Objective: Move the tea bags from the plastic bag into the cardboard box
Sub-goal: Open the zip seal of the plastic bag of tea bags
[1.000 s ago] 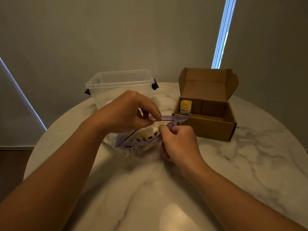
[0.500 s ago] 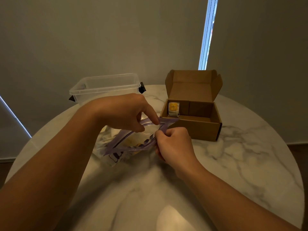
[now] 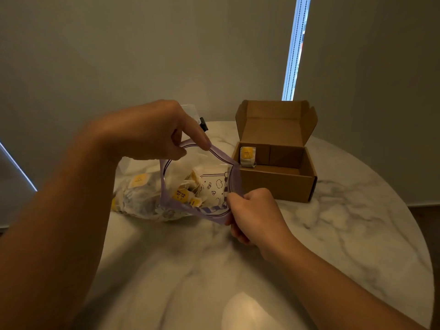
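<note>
A clear plastic bag with a purple zip rim lies on the marble table, its mouth pulled wide open toward me. Several tea bags with yellow tags show inside it. My left hand pinches the upper rim of the mouth. My right hand pinches the lower right rim. The brown cardboard box stands open just right of the bag, lid up, with one tea bag leaning in its back left corner.
A round white marble table carries everything. A clear plastic tub with a black clip stands behind my left hand, mostly hidden. The wall and a bright window slit are behind the box.
Both hands have pulled the bag's rim apart, so its mouth went from a narrow slit to a wide opening. My left hand rose, and the view shifted right.
</note>
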Demonstrator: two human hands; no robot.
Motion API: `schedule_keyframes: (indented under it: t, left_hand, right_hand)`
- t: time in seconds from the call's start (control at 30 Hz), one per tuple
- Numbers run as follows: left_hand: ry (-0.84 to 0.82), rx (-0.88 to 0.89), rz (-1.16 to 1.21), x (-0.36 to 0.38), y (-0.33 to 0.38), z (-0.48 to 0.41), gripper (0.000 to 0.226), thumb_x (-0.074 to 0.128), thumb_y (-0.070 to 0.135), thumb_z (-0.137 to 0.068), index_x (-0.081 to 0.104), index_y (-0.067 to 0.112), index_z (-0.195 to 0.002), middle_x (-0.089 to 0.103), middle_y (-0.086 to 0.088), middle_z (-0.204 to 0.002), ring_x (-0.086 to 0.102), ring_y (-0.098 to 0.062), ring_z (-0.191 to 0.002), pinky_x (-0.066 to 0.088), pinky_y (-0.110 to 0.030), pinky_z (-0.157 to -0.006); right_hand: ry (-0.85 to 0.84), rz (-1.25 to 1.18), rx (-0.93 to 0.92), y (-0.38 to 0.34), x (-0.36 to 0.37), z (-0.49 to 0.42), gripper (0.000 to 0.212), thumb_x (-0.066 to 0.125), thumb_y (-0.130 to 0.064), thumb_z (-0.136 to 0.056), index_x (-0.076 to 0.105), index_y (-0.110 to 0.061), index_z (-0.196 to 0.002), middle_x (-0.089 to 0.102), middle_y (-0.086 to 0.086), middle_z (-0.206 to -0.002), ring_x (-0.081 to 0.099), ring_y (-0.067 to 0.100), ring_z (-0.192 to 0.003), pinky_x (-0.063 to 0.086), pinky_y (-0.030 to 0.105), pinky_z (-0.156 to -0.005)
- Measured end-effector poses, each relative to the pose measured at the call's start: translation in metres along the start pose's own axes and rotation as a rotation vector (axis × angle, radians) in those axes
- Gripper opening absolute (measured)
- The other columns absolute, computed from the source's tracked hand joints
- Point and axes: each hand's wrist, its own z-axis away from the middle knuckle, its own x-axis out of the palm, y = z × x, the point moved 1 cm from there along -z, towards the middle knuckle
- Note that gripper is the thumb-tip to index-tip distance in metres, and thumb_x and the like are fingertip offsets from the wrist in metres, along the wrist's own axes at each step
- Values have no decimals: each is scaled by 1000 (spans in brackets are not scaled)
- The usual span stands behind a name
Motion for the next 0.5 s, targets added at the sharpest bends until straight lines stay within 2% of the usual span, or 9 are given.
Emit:
schedule_keyframes:
  t: [0.1,0.2,0.33,0.4,0.5]
  left_hand:
    - [19,20,-21,-4,7,4,56,73,8,-81,65,55,-109,73,12,-103,63,-4,-66,57,-34,-65]
    - [38,33,-20,-2,14,5,55,74,6,-80,67,51,-111,70,15,-111,61,-2,-70,57,-34,-66]
    - [17,33,31,7,18,12,53,75,5,-80,68,50,-108,65,27,-116,63,-1,-78,52,-20,-66]
    - [21,20,75,16,17,19,49,73,6,-82,69,50,-103,60,31,-119,64,-1,-85,55,-23,-69]
    - [-19,-34,114,26,15,29,39,67,13,-88,70,50,-100,63,26,-119,63,1,-91,57,-30,-75]
  right_hand:
    - [-17,4,-27,0,0,4,34,53,-33,-96,66,-9,-75,59,-1,-49,48,10,-36,38,19,-39]
    - [-16,36,-69,-1,0,5,40,54,-36,-95,65,-11,-66,59,-1,-47,49,9,-36,39,21,-42]
    - [-16,80,-117,-2,2,5,47,55,-43,-95,69,-7,-68,65,4,-55,51,8,-39,43,25,-48]
    - [-31,108,-129,-4,3,6,50,52,-40,-97,68,-5,-65,64,7,-53,49,8,-36,41,24,-46]
    - [-62,138,-134,-5,5,8,53,47,-33,-99,66,-7,-58,62,6,-49,48,8,-34,40,24,-45]
